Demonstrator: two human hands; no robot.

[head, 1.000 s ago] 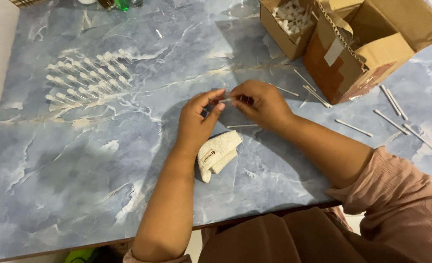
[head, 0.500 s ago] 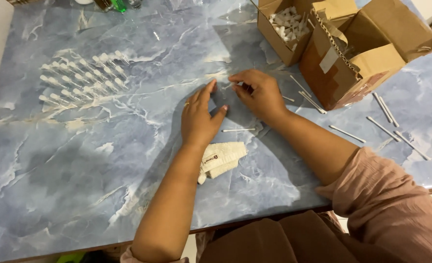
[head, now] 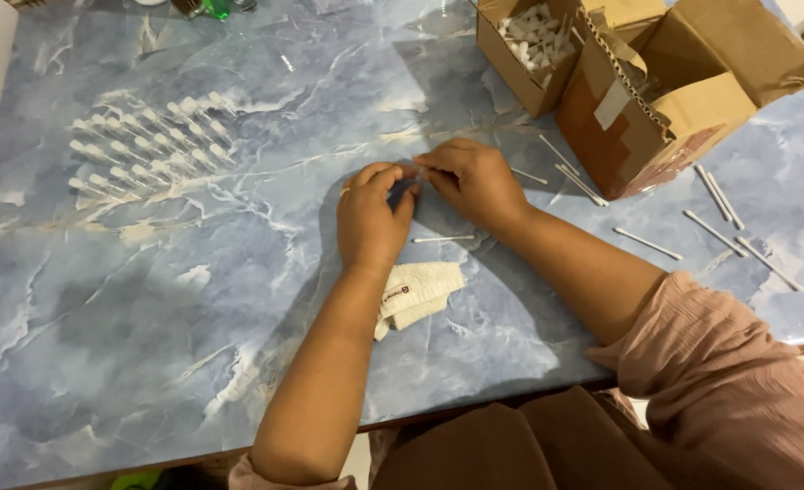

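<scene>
Stick (head: 417,178) pinched between left hand (head: 372,218) and right hand (head: 475,181).

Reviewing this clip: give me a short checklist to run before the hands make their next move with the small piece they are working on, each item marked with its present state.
1. Both hands meet over the table: left hand and right hand touch at the fingertips. Ok.
2. Small piece pinched between them: mostly hidden by fingers. Cannot tell.
3. Loose thin white stick lies just below the hands, within reach. Ok.
4. Folded white cloth lies flat by the left wrist. Ok.
5. Rows of finished white-tipped pieces on the blue marble-patterned table lie apart from the hands, undisturbed. Ok.
6. Open brown cardboard box upright. Ok.
</scene>
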